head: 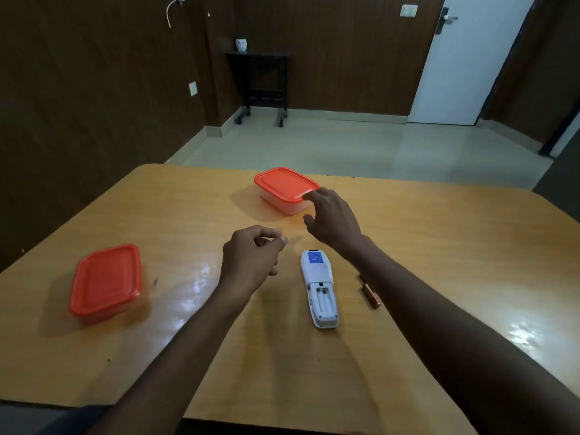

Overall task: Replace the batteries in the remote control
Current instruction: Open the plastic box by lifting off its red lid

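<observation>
A white remote (319, 288) lies face down on the wooden table (188, 215), its battery compartment open and empty. Two copper-coloured batteries (371, 295) lie just right of it, partly behind my right forearm. My right hand (332, 219) reaches over the table, fingers spread, fingertips at the near right corner of the far orange-lidded container (284, 183). My left hand (251, 255) hovers left of the remote's top end, fingers curled with the thumb against the index finger. A pale blur sits at its fingertips, and I cannot tell whether it holds anything. No battery cover is visible.
A second orange-lidded container (105, 279) stands at the left of the table. Beyond the table's far edge are a tiled floor, a dark side table (260, 80) against the wall and a white door (464, 64).
</observation>
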`<action>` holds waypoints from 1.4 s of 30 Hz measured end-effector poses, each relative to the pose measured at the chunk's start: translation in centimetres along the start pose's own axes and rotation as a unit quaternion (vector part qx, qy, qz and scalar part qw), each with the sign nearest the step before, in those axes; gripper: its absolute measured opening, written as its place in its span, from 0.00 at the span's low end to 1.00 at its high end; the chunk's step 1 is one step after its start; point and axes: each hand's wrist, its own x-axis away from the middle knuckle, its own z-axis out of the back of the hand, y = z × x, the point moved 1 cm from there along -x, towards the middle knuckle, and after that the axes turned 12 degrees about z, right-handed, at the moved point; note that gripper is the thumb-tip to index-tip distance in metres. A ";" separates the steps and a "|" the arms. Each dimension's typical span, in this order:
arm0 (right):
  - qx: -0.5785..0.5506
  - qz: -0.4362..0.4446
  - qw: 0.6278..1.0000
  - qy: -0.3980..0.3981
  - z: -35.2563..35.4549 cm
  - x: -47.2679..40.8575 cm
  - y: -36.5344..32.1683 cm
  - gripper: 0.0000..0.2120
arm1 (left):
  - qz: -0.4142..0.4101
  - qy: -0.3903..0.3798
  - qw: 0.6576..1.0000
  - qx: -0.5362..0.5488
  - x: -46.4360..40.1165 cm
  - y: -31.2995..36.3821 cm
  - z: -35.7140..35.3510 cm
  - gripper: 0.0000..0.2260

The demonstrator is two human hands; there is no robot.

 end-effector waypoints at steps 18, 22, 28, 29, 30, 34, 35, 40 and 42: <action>0.057 0.132 0.987 0.074 3.7 2.9 -2.6 0.09 | 0.130 -0.118 0.972 0.157 -0.2 0.9 -0.8 0.18; -0.018 0.151 0.981 0.117 7.5 7.5 -5.4 0.09 | 0.180 -0.240 0.901 0.314 0.7 1.1 -1.6 0.27; -0.075 0.166 0.967 0.179 10.5 12.9 -6.5 0.11 | 0.189 -0.416 0.794 0.400 3.3 0.8 -3.6 0.40; -0.071 0.173 0.968 0.169 10.6 13.6 -6.2 0.14 | 0.194 -0.430 0.782 0.406 3.8 0.9 -3.8 0.39; -0.058 0.184 0.970 0.148 10.6 14.1 -5.7 0.18 | 0.195 -0.446 0.770 0.412 4.2 0.9 -3.9 0.38; -0.004 0.245 0.968 0.060 10.8 15.8 -3.7 0.25 | 0.206 -0.491 0.737 0.416 5.1 1.0 -3.7 0.37; -0.002 0.255 0.966 0.050 10.9 16.0 -3.4 0.26 | 0.205 -0.499 0.733 0.415 5.2 0.9 -3.6 0.36; -0.004 0.284 0.958 0.029 10.9 16.5 -2.9 0.27 | 0.194 -0.522 0.723 0.409 5.3 0.6 -3.4 0.40; -0.009 0.288 0.957 0.025 10.8 16.6 -2.8 0.27 | 0.191 -0.524 0.722 0.410 5.5 0.7 -3.5 0.39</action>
